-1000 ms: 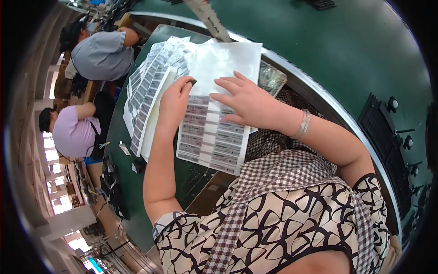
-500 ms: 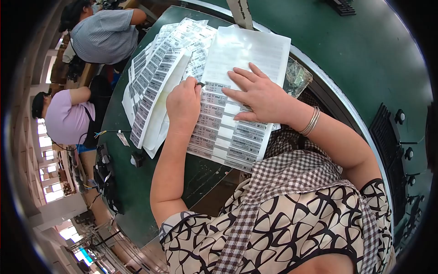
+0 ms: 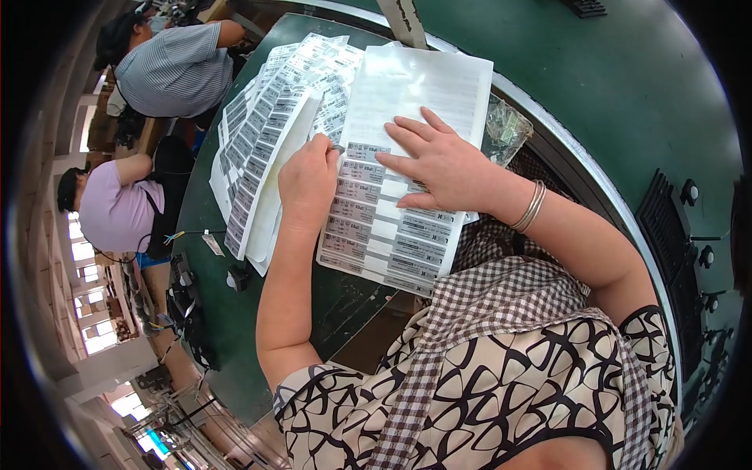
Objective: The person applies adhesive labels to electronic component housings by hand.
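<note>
Sheet, white glossy backing with rows of grey printed labels (image 3: 415,94), lies on the dark green counter (image 3: 239,333), long axis running away from the torso. The 2 hands are apart: right hand (image 3: 448,168) flat across its middle, fingers spread; left hand (image 3: 305,184) nearer its left edge, pinching a small dark item (image 3: 338,148) (identity unclear).
</note>
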`<state>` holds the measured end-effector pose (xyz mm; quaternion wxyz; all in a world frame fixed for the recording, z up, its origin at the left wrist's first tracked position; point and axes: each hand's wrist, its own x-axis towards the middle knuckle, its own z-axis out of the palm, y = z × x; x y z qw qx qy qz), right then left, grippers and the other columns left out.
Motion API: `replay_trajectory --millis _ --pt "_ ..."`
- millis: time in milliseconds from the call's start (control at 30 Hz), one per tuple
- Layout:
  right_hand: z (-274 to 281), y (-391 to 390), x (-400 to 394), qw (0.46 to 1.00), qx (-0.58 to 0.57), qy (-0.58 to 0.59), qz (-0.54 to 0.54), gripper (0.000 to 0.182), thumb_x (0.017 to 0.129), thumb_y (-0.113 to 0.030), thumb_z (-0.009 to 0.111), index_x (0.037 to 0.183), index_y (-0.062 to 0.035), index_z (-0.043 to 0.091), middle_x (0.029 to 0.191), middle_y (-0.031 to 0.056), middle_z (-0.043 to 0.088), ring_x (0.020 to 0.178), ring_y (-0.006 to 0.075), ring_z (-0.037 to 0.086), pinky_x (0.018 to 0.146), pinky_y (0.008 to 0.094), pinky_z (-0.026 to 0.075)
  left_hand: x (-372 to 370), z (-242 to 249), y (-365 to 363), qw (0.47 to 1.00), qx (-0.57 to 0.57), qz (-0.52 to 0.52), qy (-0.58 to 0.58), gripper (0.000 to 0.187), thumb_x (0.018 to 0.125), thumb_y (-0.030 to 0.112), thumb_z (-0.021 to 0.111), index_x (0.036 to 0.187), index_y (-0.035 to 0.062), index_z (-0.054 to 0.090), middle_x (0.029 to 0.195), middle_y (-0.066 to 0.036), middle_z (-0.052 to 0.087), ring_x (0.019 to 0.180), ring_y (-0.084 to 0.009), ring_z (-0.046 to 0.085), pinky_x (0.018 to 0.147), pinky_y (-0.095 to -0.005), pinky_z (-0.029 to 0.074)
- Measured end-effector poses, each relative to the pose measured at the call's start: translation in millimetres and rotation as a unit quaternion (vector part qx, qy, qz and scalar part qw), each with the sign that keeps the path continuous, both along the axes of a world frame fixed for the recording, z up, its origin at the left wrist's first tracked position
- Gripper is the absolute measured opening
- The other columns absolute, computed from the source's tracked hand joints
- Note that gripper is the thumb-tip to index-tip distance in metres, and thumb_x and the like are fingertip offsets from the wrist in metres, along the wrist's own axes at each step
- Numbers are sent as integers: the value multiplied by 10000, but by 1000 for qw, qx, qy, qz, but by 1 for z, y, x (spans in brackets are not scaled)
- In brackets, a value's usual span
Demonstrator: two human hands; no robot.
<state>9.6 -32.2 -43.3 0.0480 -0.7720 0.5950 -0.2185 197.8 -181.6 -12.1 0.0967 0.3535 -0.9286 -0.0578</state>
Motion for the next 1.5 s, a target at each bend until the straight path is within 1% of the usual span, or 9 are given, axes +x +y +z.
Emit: replay_trajectory --millis 400,533,733,833,1000,1200,1333,1367,1500 --pt "21 -24 -6 998 62 9 -16 540 882 -500 605 1152 -34 636 1149 143 627 1127 297 546 960 427 411 -3 0 -5 1000 -2 -13 15 222 825 229 729 818 64 581 699 -89 627 665 -298 614 599 -409 464" --pt "24 -42 -19 991 125 -41 -20 489 985 -445 459 1136 -19 645 1074 135 669 1046 319 587 926 425 452 -5 17 40 984 -70 -159 28 204 776 200 759 760 87 590 675 -75 609 652 -289 598 592 -406 443" --pt "44 -45 -26 963 223 -141 -55 500 992 -431 433 1097 -12 687 1127 156 680 1070 345 598 956 391 453 -20 102 125 840 299 -433 136 210 753 206 797 783 94 621 677 -26 589 625 -233 580 577 -339 430" --pt "43 -32 -50 927 195 -310 -79 508 986 -436 450 1141 -7 673 1145 144 682 1085 295 606 962 366 449 -29 114 129 866 385 -262 183 196 786 145 793 838 51 629 678 -20 592 581 -116 536 527 -242 399" --pt "15 76 -119 680 -105 -653 -317 454 1013 -368 420 1162 -19 671 1106 130 679 1081 232 600 935 349 438 -73 107 116 947 177 -135 231 185 798 131 780 831 53 616 663 -28 587 572 -122 531 537 -263 407" --pt "-6 170 -84 423 -24 -867 -262 810 1011 -580 324 1430 114 320 1433 280 406 1353 348 403 1160 447 295 -126 111 150 931 17 -308 194 189 769 147 776 803 71 607 676 -42 600 626 -230 575 574 -362 420" --pt "-10 170 -69 351 -66 -922 -148 899 995 -620 298 1479 124 156 1533 319 210 1468 363 175 1205 441 182 -142 99 183 886 -16 -435 157 220 732 120 807 808 69 608 687 -36 587 599 -235 555 577 -350 409" --pt "-8 172 -68 348 -60 -920 -169 834 1010 -591 289 1450 116 261 1495 288 319 1410 342 328 1183 431 268 -144 95 188 883 -3 -444 149 225 730 124 808 806 72 602 682 -32 581 599 -231 548 579 -349 402" --pt "-12 176 -65 306 -64 -939 -147 832 1012 -596 246 1442 115 276 1473 290 355 1395 359 354 1165 426 325 -147 78 193 879 26 -455 141 245 725 136 811 804 82 586 667 -19 568 595 -214 531 579 -345 387"
